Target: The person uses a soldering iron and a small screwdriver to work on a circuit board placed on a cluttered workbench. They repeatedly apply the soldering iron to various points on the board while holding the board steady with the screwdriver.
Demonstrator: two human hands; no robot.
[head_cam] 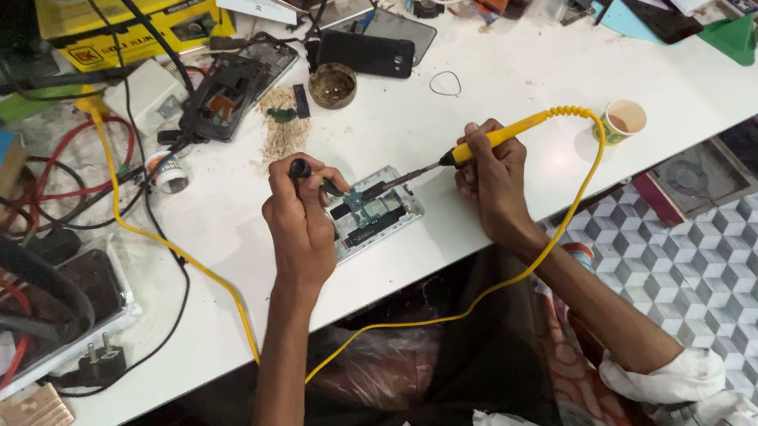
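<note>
Crowding the white desk (516, 83) are a round brown flux tin (333, 85), black phones and tangled cables. Right hand (492, 176) fingers clamp the yellow soldering iron (494, 139) over the opened phone (375, 211); left hand (299, 222) fingers pinch a black-handled tool (300, 168). Patterned floor lies beyond the desk edge.

The opened phone (374, 212) is lying on the table (498, 85) between the two grips. The left hand (299, 214) is resting on its left edge, pinching a small tool (301, 168) above it. The right hand (492, 174) is sitting just right of the phone, gripping the soldering iron (485, 142), whose tip is reaching left over the board. A paper cup (622, 120) is standing further right of that grip; a round tin (333, 85) is sitting behind the left grip.
</note>
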